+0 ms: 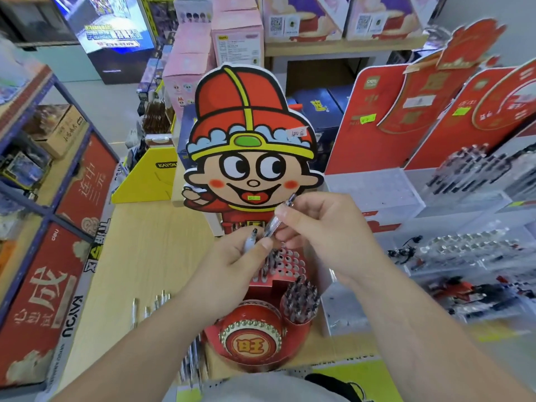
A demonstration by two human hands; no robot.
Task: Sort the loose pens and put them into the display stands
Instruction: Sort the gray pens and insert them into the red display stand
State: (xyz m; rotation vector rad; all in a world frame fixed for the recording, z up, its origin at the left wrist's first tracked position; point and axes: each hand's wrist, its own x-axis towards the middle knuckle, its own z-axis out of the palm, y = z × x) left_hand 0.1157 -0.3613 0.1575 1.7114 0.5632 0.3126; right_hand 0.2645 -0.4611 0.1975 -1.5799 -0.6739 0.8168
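A red cartoon-boy display stand [249,158] stands on the wooden counter, its perforated red pen tray [285,264] partly filled with pens. My left hand [235,265] grips a white pen [250,242] with a dark tip. My right hand [322,227] pinches a clear pen [278,217] that slants up to the right, above the tray. Both hands meet over the stand. A round cup of pens [300,303] sits at the stand's lower right. Several loose pens [156,303] lie on the counter to the left, and more loose pens [193,364] lie under my left forearm.
Clear acrylic pen stands [464,250] with red backboards [374,120] fill the right side. A yellow display box [148,181] stands behind the counter at left. Red cartons [43,300] line the blue shelving on the left. Pink boxes [188,62] stack at the back.
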